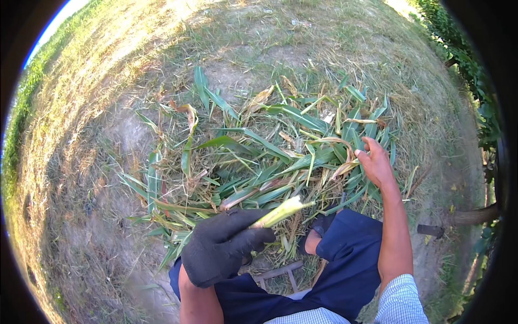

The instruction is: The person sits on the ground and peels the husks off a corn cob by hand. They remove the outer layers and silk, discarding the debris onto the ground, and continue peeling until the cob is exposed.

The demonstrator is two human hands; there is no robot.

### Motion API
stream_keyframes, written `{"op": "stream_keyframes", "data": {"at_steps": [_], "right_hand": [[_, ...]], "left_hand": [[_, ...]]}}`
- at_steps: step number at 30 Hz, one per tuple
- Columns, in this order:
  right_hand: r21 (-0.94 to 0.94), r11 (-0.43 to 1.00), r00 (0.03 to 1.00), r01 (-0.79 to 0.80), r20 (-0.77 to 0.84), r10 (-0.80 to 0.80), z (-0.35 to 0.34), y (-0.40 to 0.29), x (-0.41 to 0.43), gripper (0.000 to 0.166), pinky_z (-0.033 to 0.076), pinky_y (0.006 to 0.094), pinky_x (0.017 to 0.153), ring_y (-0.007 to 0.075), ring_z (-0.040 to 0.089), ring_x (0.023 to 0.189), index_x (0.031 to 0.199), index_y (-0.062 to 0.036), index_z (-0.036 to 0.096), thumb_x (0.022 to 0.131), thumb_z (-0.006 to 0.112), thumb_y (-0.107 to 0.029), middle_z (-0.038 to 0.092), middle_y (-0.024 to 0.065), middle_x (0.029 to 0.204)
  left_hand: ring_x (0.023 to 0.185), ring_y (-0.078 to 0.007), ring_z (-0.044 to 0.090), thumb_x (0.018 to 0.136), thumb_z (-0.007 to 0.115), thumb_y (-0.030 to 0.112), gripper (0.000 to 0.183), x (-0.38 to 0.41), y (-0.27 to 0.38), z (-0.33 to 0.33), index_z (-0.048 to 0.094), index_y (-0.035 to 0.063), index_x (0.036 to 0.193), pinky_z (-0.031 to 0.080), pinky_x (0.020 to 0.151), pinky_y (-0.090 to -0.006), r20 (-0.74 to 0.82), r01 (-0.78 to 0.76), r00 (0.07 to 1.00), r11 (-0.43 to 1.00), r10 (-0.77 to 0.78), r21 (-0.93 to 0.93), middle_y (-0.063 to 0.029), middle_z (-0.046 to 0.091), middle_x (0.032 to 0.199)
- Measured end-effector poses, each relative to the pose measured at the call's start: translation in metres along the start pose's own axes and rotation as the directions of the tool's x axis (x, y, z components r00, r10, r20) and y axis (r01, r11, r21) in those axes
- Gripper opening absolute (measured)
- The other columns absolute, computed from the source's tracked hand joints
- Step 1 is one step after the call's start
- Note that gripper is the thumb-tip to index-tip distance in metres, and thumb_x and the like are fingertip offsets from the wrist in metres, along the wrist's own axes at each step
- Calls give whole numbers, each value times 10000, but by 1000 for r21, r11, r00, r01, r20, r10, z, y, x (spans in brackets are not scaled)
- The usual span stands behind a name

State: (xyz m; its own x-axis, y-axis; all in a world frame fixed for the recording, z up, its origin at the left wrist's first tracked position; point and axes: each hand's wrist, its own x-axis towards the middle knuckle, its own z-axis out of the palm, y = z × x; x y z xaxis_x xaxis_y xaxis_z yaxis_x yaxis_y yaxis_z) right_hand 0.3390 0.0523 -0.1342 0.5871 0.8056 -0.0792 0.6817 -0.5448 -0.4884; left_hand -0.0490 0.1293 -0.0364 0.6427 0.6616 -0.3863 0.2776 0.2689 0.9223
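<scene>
My left hand (226, 245), in a dark glove, grips a pale green cut stalk (279, 212) whose ragged end points to the upper right. My bare right hand (374, 160) is raised at the right side of a pile of long green maize leaves (267, 148). Its thumb and forefinger are close to a drying, brownish leaf (346, 167); whether they pinch it cannot be told. Beneath and between the green leaves lie dry husks and straw. The lower end of the stalk is hidden inside the glove.
A metal frame (281, 271) stands between my legs, near my sandalled foot (313, 241). Dry grass and bare soil surround the leaves. At the right are a wooden-looking pole (473, 215) with a dark end piece and leafy green plants (469, 69).
</scene>
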Motion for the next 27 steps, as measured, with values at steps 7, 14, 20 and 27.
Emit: {"op": "stream_keyframes", "data": {"at_steps": [7,14,20,27], "right_hand": [[-27,999,1000,19,21,-18,1,-3,0,504,461,433,993,391,605,1135,1323,38,533,905,640,-224,596,274,1252],[-41,998,998,37,44,-36,1,-16,-3,498,462,428,991,390,602,1140,1325,36,538,909,629,-221,594,269,1257],[-36,998,997,41,63,-39,2,-17,-4,504,464,430,983,390,606,1129,1331,39,531,916,615,-234,593,269,1250],[-36,994,994,102,54,-100,7,-13,-2,501,462,445,970,409,605,1110,1319,46,531,919,604,-245,599,282,1210]], "left_hand": [[669,-109,647,951,594,89,254,10,-8,3,676,-38,1156,523,605,-242,-159,-3,987,997,-8,-72,-66,705,831],[616,-116,632,955,598,89,269,10,-11,2,652,-32,1189,519,553,-254,-143,-16,990,965,-23,-260,-70,678,807],[595,-119,627,936,623,83,269,12,-9,4,659,-26,1180,520,551,-250,-176,44,982,985,-75,-169,-71,679,808],[605,-114,626,944,616,102,264,11,-2,2,662,-43,1160,518,554,-243,-292,30,954,988,-74,-153,-69,683,775]]}}
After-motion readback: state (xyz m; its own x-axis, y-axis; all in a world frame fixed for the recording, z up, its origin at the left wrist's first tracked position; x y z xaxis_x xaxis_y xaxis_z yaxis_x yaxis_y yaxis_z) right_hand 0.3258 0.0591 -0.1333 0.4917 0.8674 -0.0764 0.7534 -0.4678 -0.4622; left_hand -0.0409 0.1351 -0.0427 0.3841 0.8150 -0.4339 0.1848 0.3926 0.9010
